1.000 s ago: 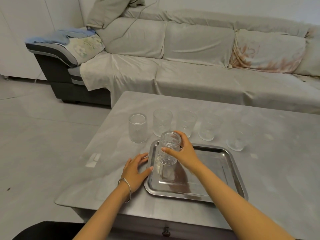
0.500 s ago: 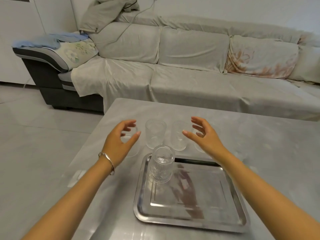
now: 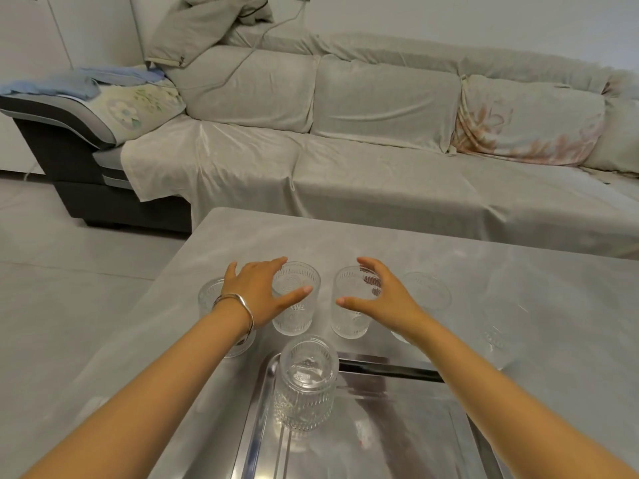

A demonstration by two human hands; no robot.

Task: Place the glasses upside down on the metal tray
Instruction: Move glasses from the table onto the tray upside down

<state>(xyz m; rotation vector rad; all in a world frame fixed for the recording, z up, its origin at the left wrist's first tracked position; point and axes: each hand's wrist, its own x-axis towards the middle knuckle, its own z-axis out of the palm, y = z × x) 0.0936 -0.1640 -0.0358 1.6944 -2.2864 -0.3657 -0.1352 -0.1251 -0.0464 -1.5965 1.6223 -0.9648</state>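
Glass on the tray: one ribbed glass point(image 3: 306, 385) stands on the metal tray point(image 3: 257, 440), at its far left corner, nearer the person than either set of fingers. Its flat base seems to face up, so I judge it already inverted, though the clear glass makes this hard to confirm.
Glasses left on the table: five stand in a row on the grey table point(image 3: 518, 271) just beyond the tray, all apparently mouth up.
Second glass from the left: this glass point(image 3: 297, 299) sits directly under the left hand point(image 3: 262, 292); the left fingers point(image 3: 301, 292) are spread around its rim, thumb on the near side, not yet closed on it.
Third glass: this glass point(image 3: 352, 302) is just left of the right hand point(image 3: 383, 299); the right fingers point(image 3: 366, 262) are curled and apart, reaching over its rim, with no firm hold visible.
Leftmost glass: this glass point(image 3: 211, 299) is partly hidden behind the left wrist and its bracelet point(image 3: 238, 305).
Two right glasses: one glass point(image 3: 432, 292) lies just beyond the right wrist, and the faint last glass point(image 3: 498, 326) sits farther right, well apart from both hands.
Progress: one of six placed, by my count; five remain to be turned over.
Step in hand: probably taking two glasses at once, one per hand.
Tray room: most of the tray surface is bare.
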